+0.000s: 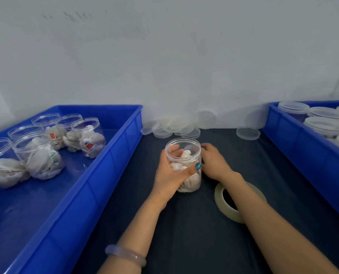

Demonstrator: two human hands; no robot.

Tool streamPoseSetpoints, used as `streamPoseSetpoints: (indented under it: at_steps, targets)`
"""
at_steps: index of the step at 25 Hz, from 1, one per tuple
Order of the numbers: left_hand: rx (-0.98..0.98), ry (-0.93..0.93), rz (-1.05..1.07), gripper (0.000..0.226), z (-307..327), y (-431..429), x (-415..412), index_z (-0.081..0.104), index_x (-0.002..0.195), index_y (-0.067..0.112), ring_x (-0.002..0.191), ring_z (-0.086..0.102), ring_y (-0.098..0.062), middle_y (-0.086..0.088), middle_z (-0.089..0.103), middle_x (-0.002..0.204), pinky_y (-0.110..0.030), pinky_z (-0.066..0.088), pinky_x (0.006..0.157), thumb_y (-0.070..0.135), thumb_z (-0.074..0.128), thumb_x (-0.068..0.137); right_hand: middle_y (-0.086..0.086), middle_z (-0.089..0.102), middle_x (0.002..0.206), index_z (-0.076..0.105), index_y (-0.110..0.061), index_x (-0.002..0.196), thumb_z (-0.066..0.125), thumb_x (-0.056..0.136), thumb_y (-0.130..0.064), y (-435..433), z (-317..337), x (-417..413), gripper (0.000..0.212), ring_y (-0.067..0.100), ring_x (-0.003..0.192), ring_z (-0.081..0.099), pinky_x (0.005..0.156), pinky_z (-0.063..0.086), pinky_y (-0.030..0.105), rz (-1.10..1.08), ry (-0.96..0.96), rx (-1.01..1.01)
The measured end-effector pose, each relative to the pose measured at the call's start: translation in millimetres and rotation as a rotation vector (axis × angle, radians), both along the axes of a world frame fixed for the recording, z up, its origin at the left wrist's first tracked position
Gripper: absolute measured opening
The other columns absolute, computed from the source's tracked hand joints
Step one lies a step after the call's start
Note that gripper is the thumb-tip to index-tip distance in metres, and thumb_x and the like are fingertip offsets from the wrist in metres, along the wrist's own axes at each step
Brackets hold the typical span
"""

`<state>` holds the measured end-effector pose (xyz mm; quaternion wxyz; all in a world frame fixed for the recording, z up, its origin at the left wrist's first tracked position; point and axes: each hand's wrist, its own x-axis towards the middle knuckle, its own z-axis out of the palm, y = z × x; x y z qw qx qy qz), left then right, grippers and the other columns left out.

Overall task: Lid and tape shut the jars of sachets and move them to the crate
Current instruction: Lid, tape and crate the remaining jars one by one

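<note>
Head view.

ONE: Your left grip (170, 173) is wrapped round the jar (183, 161), with the fingers behind it and the thumb laid across the near wall, teal nail showing.

TWO: Your right grip (214, 163) cups the same jar from the other side. The fingers bend round the wall up near the rim. The thumb there is hidden, so I cannot tell how firmly you hold.

ONE: The jar stands upright on the counter (184, 234) between your two grips. Its mouth is open and white sachets (192, 181) are bunched in its lower half.

TWO: The tape roll (220, 200) lies flat on the counter, nearer to you than the right grip and partly under that forearm.

ONE: Beyond both grips, a heap of clear lids (170, 126) overlaps against the wall (164, 56). A single lid (247, 133) lies flat beyond the right grip and off to its right.

TWO: Well apart to the left of your left grip sits the left crate (113, 161), which is blue. Open jars (88, 135) stand in it, each with sachets inside.

ONE: Well apart to the right of your right grip is the right crate (295, 139), also blue. Lidded jars (326, 124) are packed close together in it, and only their tops show.

TWO: A pale bracelet (125, 256) circles your left forearm, back toward you from the left grip.
</note>
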<state>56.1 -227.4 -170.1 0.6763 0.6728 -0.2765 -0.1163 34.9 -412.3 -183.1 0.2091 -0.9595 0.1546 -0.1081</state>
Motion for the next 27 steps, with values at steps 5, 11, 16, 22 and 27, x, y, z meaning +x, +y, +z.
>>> streamPoseSetpoints:
  at_steps: [5, 11, 16, 22, 27]
  targets:
    - [0.044, -0.006, -0.055, 0.083, 1.1, 2.6, -1.9, 0.049, 0.129, 0.036, 0.106, 0.059, 0.012, 0.017, 0.064, 0.121, -0.005, 0.047, 0.080, 0.047, 0.087, 0.056, 0.013, 0.043, 0.148, 0.045, -0.030, 0.144, 0.053, 0.097, -0.039, -12.6, 3.8, -5.2, 0.048, 0.041, 0.137, 0.032, 0.111, 0.031, 0.045, -0.101, 0.132, -0.093]
    - [0.043, -0.020, -0.061, 0.077, -1.3, 1.8, -3.9, 0.049, 0.126, 0.035, 0.106, 0.060, 0.010, 0.014, 0.064, 0.121, -0.005, 0.046, 0.079, 0.035, 0.092, 0.062, 0.011, 0.043, 0.147, 0.040, -0.016, 0.145, 0.062, 0.092, -0.040, 0.2, 9.1, 16.0, 0.062, 0.034, 0.132, 0.043, 0.106, 0.038, 0.046, -0.121, 0.062, -0.098]
    - [0.050, -0.042, -0.052, 0.075, -0.5, 1.8, -4.1, 0.046, 0.126, 0.039, 0.109, 0.060, 0.006, 0.013, 0.063, 0.123, -0.006, 0.046, 0.080, 0.030, 0.090, 0.066, 0.013, 0.047, 0.147, 0.048, -0.021, 0.144, 0.062, 0.095, -0.033, -10.3, 6.4, 13.1, 0.052, 0.031, 0.135, 0.043, 0.110, 0.040, 0.043, -0.126, -0.049, 0.257]
    - [0.062, -0.096, -0.075, 0.083, 3.5, 3.4, -7.8, 0.038, 0.135, 0.046, 0.117, 0.055, 0.009, 0.013, 0.060, 0.130, -0.016, 0.049, 0.094, 0.029, 0.087, 0.071, -0.008, 0.061, 0.137, 0.061, -0.042, 0.128, 0.068, 0.084, -0.048, 11.0, 60.7, -39.9, 0.045, 0.010, 0.128, 0.055, 0.112, 0.042, 0.038, 0.108, -0.546, 0.890]
    - [0.041, -0.104, -0.093, 0.081, 2.9, 2.8, -11.9, 0.040, 0.129, 0.050, 0.114, 0.054, 0.014, 0.029, 0.059, 0.124, -0.005, 0.047, 0.080, 0.030, 0.089, 0.068, -0.006, 0.066, 0.129, 0.064, -0.022, 0.129, 0.076, 0.081, -0.021, 35.6, 67.0, -80.1, 0.050, 0.010, 0.119, 0.062, 0.101, 0.052, 0.033, 0.293, -0.461, 0.659]
